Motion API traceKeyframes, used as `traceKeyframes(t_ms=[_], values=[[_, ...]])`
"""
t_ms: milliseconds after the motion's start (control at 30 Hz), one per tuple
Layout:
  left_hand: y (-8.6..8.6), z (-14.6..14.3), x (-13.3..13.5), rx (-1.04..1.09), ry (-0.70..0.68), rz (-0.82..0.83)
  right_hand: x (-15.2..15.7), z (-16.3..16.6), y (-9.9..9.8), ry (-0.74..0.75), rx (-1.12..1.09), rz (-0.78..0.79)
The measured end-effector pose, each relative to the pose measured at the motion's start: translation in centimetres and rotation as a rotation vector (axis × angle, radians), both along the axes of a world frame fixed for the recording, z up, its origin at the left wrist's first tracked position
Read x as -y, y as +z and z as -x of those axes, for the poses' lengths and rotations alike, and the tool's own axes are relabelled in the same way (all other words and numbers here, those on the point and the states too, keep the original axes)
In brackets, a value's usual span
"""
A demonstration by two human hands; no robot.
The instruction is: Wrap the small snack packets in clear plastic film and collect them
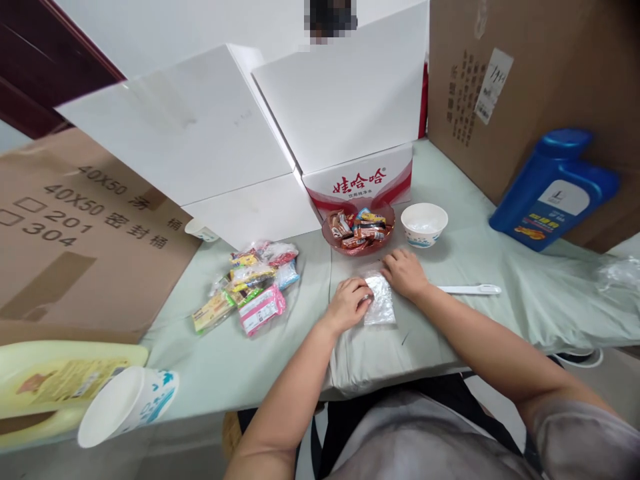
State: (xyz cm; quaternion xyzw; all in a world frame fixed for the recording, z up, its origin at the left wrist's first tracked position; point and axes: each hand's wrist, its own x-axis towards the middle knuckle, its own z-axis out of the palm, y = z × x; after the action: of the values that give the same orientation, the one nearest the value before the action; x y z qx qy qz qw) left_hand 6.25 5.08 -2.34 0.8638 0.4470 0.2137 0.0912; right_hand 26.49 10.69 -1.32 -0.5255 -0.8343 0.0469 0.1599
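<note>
A small clear plastic bag [381,303] lies flat on the pale green cloth [240,353] in front of me. My left hand [349,304] rests at the bag's left edge with its fingers curled and pinching that edge. At the bag's top right corner lies my right hand [404,272], knuckles up and fingers bent down onto the plastic. Just beyond the hands stands a reddish glass bowl [358,232] full of wrapped sweets, and beside it a white paper bowl [425,224].
A clear bag of several colourful snack packets [250,287] lies to the left. A white plastic stick [470,289] lies right of my hands. A blue jug [553,190] stands at right, a tipped paper cup [127,405] and yellow bottle [55,380] at near left. Cardboard boxes [345,100] wall the back.
</note>
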Motion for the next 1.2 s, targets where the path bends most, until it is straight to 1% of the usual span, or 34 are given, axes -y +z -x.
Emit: traceKeyframes(t_ms=[33, 67, 100, 133, 167, 233, 267, 300, 333, 433, 500, 600, 633, 700, 767, 833, 900, 1000, 1067, 1200], values=[[-0.1, 0.3, 0.1, 0.012, 0.023, -0.012, 0.0, -0.4, 0.3, -0.005, -0.034, -0.015], [-0.2, 0.6, 0.2, 0.018, 0.048, -0.022, 0.1, -0.7, 0.6, 0.029, -0.084, -0.022], [-0.2, 0.9, 0.2, 0.020, 0.074, -0.028, 0.2, -0.9, 0.8, 0.109, -0.142, -0.015], [-0.2, 1.1, 0.2, 0.021, 0.099, -0.033, 0.4, -1.0, 1.1, 0.230, -0.196, 0.008], [-0.2, 1.3, 0.1, 0.022, 0.120, -0.036, 0.7, -1.0, 1.3, 0.377, -0.231, 0.043], [-0.3, 1.6, -0.1, 0.031, 0.148, -0.041, 1.3, -0.7, 1.4, 0.654, -0.220, 0.118], [-0.4, 1.7, -0.2, 0.039, 0.157, -0.046, 1.6, -0.4, 1.4, 0.742, -0.182, 0.140], [-0.4, 1.8, -0.3, 0.044, 0.162, -0.050, 1.8, -0.2, 1.3, 0.786, -0.132, 0.148], [-0.5, 1.8, -0.4, 0.048, 0.161, -0.053, 2.1, 0.1, 1.2, 0.797, -0.083, 0.141], [-0.5, 1.8, -0.4, 0.029, 0.141, -0.043, 2.6, 0.5, 1.2, 0.755, 0.029, 0.090], [-0.4, 1.7, -0.3, 0.004, 0.133, -0.021, 3.0, 0.5, 1.5, 0.727, 0.072, 0.060], [0.1, 1.4, 0.1, 0.002, 0.083, 0.025, 3.6, 0.1, 2.6, 0.744, 0.041, 0.054], [0.3, 1.2, 0.2, 0.016, 0.037, 0.048, 3.8, -0.1, 3.0, 0.771, 0.003, 0.080], [0.6, 0.9, 0.5, 0.064, -0.070, 0.108, 4.0, -0.5, 3.7, 0.828, -0.085, 0.184], [0.7, 0.7, 0.7, 0.125, -0.132, 0.149, 3.8, -0.8, 4.0, 0.823, -0.153, 0.303], [0.5, 0.7, 0.7, 0.176, -0.124, 0.147, 3.4, -0.9, 3.9, 0.719, -0.194, 0.349], [0.1, 0.7, 0.7, 0.205, -0.089, 0.120, 2.8, -0.7, 3.5, 0.556, -0.198, 0.319], [-0.4, 0.8, 0.6, 0.225, -0.057, 0.113, 2.1, -0.4, 2.6, 0.336, -0.126, 0.249], [-0.5, 0.8, 0.6, 0.229, -0.053, 0.124, 1.8, -0.2, 2.1, 0.252, -0.058, 0.223], [-0.2, 0.7, 0.7, 0.260, -0.060, 0.122, 1.5, 0.1, 1.5, 0.195, 0.047, 0.191]])
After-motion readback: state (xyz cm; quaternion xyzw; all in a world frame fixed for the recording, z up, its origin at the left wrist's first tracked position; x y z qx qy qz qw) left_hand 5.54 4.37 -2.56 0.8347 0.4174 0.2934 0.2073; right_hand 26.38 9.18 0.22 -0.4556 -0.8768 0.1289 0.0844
